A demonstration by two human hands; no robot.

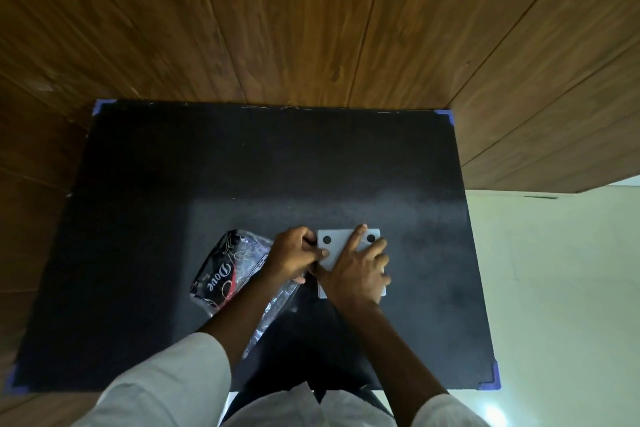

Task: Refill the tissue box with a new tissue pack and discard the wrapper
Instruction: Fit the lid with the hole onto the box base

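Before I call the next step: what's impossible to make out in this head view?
- Tissue box: most of its white face, under the right hand.
- Its left edge: hidden by the left hand; grip unclear.
- Wrapper: near part crossed by the left forearm; whether tissues remain inside is unreadable.

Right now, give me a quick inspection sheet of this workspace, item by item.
Surface: black mat with blue-taped corners.
Job's things: white tissue box, two dark dots on the upward face; wrapper lying crumpled left of it.
Clutter: nothing seen.
Grippers: left hand grips the box's left edge; right hand presses flat on top.
Cables: nothing seen.
Surroundings: wooden panelling behind, pale floor to the right.
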